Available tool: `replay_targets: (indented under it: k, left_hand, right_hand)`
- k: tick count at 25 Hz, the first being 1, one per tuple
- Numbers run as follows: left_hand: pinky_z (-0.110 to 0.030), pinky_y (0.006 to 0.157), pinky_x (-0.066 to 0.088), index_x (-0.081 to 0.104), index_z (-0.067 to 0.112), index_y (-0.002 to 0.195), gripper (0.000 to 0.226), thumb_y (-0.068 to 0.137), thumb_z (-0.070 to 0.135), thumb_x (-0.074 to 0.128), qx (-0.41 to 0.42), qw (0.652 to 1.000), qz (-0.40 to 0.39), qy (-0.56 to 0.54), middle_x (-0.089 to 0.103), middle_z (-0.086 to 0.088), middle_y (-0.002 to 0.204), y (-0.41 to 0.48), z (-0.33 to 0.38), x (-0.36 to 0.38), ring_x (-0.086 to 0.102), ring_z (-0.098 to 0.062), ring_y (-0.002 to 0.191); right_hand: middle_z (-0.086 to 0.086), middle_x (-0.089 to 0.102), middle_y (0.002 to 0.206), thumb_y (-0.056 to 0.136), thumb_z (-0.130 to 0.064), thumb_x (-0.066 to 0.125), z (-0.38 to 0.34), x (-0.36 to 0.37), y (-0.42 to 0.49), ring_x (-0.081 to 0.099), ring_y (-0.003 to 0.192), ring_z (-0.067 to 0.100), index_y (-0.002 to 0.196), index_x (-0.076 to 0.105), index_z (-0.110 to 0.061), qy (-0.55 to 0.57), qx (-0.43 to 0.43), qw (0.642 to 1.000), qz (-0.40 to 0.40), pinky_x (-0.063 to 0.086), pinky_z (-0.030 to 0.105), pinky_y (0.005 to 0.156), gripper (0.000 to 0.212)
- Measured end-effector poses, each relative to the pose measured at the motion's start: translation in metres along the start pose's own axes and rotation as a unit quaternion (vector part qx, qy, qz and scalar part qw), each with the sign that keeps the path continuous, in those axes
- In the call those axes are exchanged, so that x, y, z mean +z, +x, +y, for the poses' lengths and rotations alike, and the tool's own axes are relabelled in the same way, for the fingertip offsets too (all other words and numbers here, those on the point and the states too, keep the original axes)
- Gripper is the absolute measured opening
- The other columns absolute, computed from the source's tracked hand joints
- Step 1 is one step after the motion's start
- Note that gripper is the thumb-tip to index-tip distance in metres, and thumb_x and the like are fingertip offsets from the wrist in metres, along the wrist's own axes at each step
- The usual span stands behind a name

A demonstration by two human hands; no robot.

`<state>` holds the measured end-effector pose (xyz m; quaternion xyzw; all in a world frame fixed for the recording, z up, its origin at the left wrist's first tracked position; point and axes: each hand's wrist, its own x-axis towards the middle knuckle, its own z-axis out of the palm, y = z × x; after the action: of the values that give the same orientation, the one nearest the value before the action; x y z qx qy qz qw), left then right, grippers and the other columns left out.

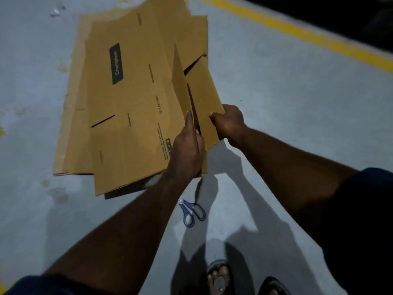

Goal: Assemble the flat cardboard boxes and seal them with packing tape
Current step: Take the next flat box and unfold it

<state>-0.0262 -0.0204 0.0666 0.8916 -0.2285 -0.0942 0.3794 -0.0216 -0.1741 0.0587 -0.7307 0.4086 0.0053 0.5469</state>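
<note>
Brown corrugated cardboard: flat box (136,99) with a black label, lying atop a stack (70,124) of flattened ones on the grey floor (287,103), right end raised and parting. Open floor all round; scissors (192,212) near the box's near edge, yellow line (297,31) beyond. Left grip (187,147) pinching the upright flap (180,81); right grip (229,122) clenched round the neighbouring panel (204,99).

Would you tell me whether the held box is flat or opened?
Mostly flat, barely opening: left hand and right hand part the box panels, a gap showing.
</note>
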Motion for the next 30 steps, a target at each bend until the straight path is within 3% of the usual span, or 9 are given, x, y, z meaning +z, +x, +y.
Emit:
replay_targets:
  k: [6,10,13,16,20,23,26,28,30]
  left_hand:
    - [-0.047,0.069,0.054,0.027,0.01,0.156,0.052,0.105,0.019,0.035,0.066,0.994,0.062,-0.061,0.061,-0.013,0.087,-0.021,0.115,-0.008,0.06,-0.024,0.073]
    - [-0.038,0.067,0.054,0.037,0.009,0.149,0.055,0.099,0.029,0.031,0.066,0.984,0.092,-0.141,0.063,-0.012,0.092,-0.044,0.188,-0.026,0.06,-0.022,0.075]
    - [-0.029,0.069,0.05,0.042,0.005,0.146,0.049,0.1,0.019,0.036,0.065,0.977,0.114,-0.17,0.065,-0.007,0.097,-0.066,0.235,-0.039,0.061,-0.018,0.08]
    - [-0.029,0.07,0.047,0.043,0.004,0.147,0.045,0.101,0.007,0.04,0.003,0.971,0.143,-0.19,0.06,-0.006,0.094,-0.091,0.267,-0.047,0.059,-0.019,0.082]
    - [-0.026,0.08,0.041,0.041,0.005,0.149,0.048,0.101,0.005,0.039,-0.097,0.963,0.144,-0.206,0.061,-0.021,0.125,-0.118,0.285,-0.055,0.061,-0.034,0.109]
    - [-0.036,0.091,0.046,0.041,0.006,0.149,0.049,0.1,0.005,0.039,-0.125,0.958,0.14,-0.214,0.058,-0.023,0.133,-0.131,0.291,-0.059,0.058,-0.039,0.118]
    - [-0.041,0.098,0.047,0.04,0.007,0.15,0.048,0.101,0.005,0.037,-0.136,0.961,0.142,-0.195,0.055,-0.023,0.137,-0.142,0.293,-0.058,0.056,-0.04,0.122]
    - [-0.042,0.099,0.047,0.038,0.009,0.151,0.049,0.102,0.005,0.036,-0.135,0.963,0.147,-0.18,0.054,-0.024,0.138,-0.145,0.289,-0.06,0.055,-0.041,0.123]
    - [-0.041,0.099,0.046,0.038,0.011,0.151,0.05,0.102,0.004,0.035,-0.131,0.967,0.157,-0.15,0.054,-0.024,0.137,-0.139,0.281,-0.066,0.055,-0.041,0.123]
  right_hand:
    - [0.01,0.071,0.108,0.096,-0.021,0.058,-0.043,-0.117,-0.071,0.068,0.096,0.029,0.116,0.068,-0.009,-0.012,-0.052,0.993,0.106,0.059,0.046,0.086,0.025]
    - [0.009,0.069,0.11,0.097,-0.017,0.055,-0.073,-0.191,-0.139,0.065,0.1,0.028,0.118,0.067,-0.007,-0.023,-0.073,0.981,0.179,0.056,0.04,0.088,0.026]
    - [0.005,0.062,0.1,0.098,-0.012,0.052,-0.091,-0.234,-0.192,0.061,0.092,0.024,0.115,0.066,-0.007,-0.033,-0.066,0.972,0.225,0.05,0.032,0.073,0.023]
    - [0.005,0.058,0.097,0.096,-0.009,0.051,-0.1,-0.264,-0.235,0.056,0.082,0.022,0.106,0.063,-0.01,-0.048,-0.041,0.963,0.26,0.042,0.027,0.06,0.016]
    - [0.008,0.062,0.103,0.099,-0.013,0.052,-0.091,-0.282,-0.288,0.062,0.092,0.028,0.104,0.061,-0.012,0.012,0.01,0.944,0.329,0.047,0.033,0.069,0.01]
    - [0.005,0.061,0.106,0.101,-0.015,0.049,-0.073,-0.28,-0.328,0.061,0.091,0.026,0.099,0.054,-0.021,0.124,0.04,0.913,0.387,0.048,0.035,0.073,0.009]
    - [0.003,0.06,0.113,0.104,-0.015,0.049,-0.055,-0.255,-0.365,0.063,0.106,0.028,0.127,0.059,-0.013,0.237,0.083,0.866,0.432,0.05,0.036,0.084,0.025]
    - [0.005,0.062,0.121,0.102,-0.013,0.054,-0.041,-0.235,-0.381,0.063,0.111,0.029,0.135,0.054,-0.012,0.278,0.121,0.855,0.421,0.052,0.039,0.094,0.034]
    - [-0.001,0.061,0.107,0.096,-0.012,0.062,-0.027,-0.222,-0.386,0.063,0.101,0.025,0.12,0.059,-0.019,0.301,0.136,0.866,0.375,0.053,0.042,0.094,0.025]
